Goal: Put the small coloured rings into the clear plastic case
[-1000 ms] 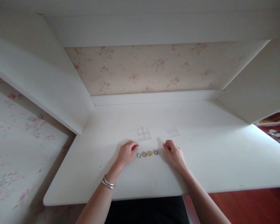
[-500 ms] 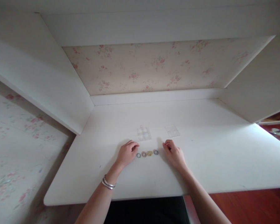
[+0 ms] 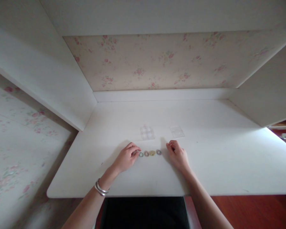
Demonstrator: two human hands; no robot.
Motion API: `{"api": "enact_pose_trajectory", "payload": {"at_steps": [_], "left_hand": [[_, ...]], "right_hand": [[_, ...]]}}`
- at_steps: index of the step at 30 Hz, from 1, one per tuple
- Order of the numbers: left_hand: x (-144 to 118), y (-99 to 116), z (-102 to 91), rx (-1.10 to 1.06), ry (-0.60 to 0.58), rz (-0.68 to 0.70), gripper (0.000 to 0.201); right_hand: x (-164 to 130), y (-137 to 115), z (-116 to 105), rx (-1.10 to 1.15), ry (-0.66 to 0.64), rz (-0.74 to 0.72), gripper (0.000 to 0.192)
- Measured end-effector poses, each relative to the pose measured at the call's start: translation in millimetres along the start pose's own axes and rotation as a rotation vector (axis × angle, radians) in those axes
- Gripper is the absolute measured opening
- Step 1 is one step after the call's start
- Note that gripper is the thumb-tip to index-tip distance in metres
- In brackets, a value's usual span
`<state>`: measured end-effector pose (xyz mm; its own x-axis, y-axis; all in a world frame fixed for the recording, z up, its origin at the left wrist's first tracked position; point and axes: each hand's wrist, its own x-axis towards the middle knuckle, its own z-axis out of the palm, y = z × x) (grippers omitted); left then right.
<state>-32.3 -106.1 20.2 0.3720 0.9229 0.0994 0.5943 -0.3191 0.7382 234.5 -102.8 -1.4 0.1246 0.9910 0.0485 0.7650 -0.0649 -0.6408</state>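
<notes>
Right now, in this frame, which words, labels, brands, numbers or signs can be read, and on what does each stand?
None can be read.
Four small rings, clear gridded piece and clear square piece: no legible text; fine print would be too small to tell.
Wallpaper: floral pattern only.
Tabletop: tiny dark specks, too small to identify.

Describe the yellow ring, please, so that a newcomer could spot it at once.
On the white desk, find the row of four small rings between the left hand and the right hand. The yellow ring is third from the left, its colour distinct from the pinkish ring and the grey ring beside it.
</notes>
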Motion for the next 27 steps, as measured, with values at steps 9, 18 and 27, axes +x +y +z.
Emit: {"api": "enact_pose_trajectory", "payload": {"at_steps": [9,18,27], "left_hand": [[-6.6,8.1,8.9,0.224,-0.041,0.062,0.014],[-0.4,8.4,5.7,0.050,-0.057,-0.031,0.017],[20.3,0.1,4.5,-0.039,0.148,-0.134,0.024]], "right_hand": [[0.4,0.7,-1.0,0.018,-0.008,-0.007,0.029],[0.2,1.1,-4.6,0.054,-0.017,-0.030,0.032],[-0.5,5.7,-5.1,0.048,-0.023,-0.016,0.035]]}}
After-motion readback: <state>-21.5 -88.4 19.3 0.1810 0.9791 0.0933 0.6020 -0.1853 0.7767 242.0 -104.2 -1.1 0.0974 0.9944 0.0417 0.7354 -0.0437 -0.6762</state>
